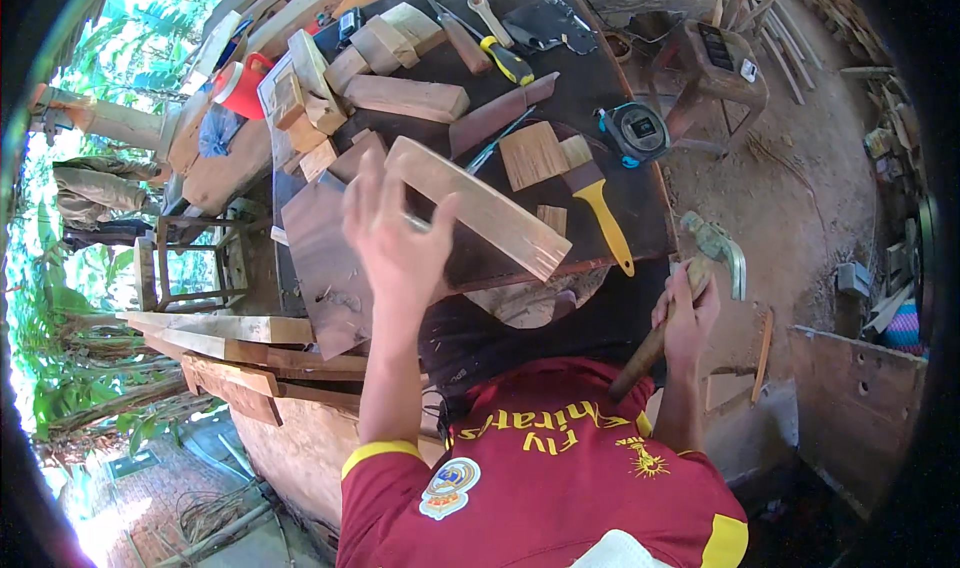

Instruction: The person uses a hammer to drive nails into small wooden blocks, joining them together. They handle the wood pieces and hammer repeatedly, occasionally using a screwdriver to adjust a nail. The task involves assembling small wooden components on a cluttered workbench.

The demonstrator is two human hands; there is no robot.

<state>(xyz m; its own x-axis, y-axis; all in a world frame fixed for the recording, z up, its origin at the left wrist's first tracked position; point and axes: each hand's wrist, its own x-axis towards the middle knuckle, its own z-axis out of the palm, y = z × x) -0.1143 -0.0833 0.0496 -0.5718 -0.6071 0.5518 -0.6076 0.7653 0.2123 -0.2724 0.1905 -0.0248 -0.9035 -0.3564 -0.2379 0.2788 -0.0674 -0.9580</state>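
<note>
A claw hammer [715,240] with a wooden handle is held in my right hand [690,313], out to the right of my body. My fingers wrap the handle just under the metal head, and its lower end slants toward my shirt. Over the near part of the dark table, my left hand [400,230] is raised with its fingers spread, slightly blurred. Right beside it, a long light-brown wooden block [485,208] lies slanted toward the table's near edge. The left fingers overlap the block's far end; whether they touch it I cannot make out.
Around the block on the table [590,233] are a yellow-handled paintbrush [607,230], a tape measure [638,133], a yellow-and-black screwdriver [507,61] and several wood offcuts [410,98]. A red mug [240,86] stands at far left, a wooden stool [700,78] at right. Planks [230,328] are stacked at left.
</note>
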